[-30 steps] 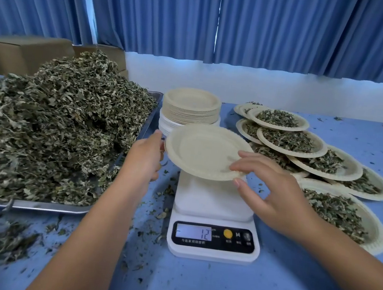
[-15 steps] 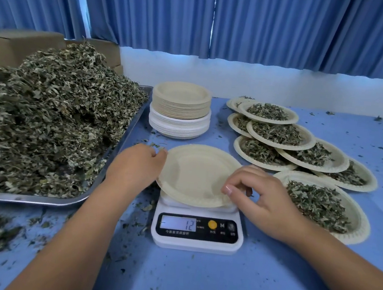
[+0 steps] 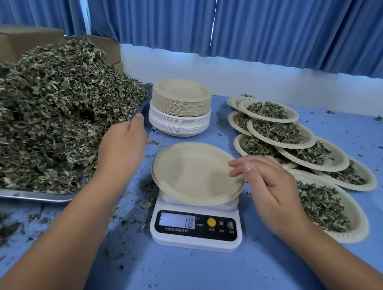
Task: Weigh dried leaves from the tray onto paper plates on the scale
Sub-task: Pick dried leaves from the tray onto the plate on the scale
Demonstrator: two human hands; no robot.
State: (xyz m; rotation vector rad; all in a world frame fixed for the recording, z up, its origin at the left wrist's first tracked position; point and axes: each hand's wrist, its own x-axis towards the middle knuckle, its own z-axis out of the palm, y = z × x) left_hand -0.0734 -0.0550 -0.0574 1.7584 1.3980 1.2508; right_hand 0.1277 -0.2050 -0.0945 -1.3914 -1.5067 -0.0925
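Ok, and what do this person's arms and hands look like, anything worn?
The left hand and right hand are bare. No sleeves, gloves, watch, bracelet or rings show anywhere up to the frame edge. The visible nails on the fingers look short and unpainted.

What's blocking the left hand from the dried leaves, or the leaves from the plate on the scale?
Nothing visible. The left hand hovers at the leaf pile's edge; the empty paper plate on the scale lies open beside it.

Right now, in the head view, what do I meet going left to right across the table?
The tray of dried leaves → left hand → empty plate on the scale → right hand → filled plates.
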